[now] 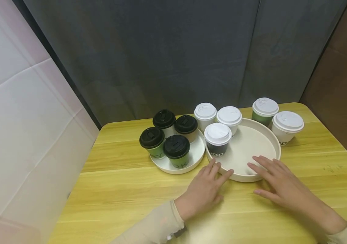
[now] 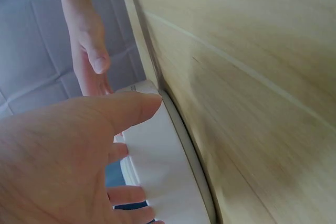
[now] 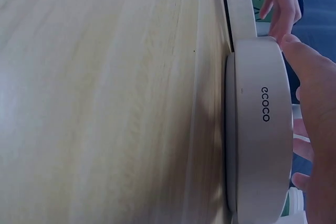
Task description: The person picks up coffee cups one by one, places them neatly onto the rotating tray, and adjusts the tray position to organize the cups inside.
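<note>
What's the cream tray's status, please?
Tray on table. Left hand at its near-left rim, right hand by near-right. Dark cup inside, close to left hand.

Backdrop (image 1: 146,61): dark grey, 1 long seam right of centre.
Left wall (image 1: 23,135): white, creased, faint pinkish patches.
Right wall (image 1: 341,88): brown.
Table (image 1: 115,189): yellowish wood grain, 2 rounded far corners.
Light: pale sheen on the table's near part.

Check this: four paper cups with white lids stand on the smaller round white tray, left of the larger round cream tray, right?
The lids are black, not white, as the head view shows; four paper cups do stand on the white tray, left of the cream tray.
</note>
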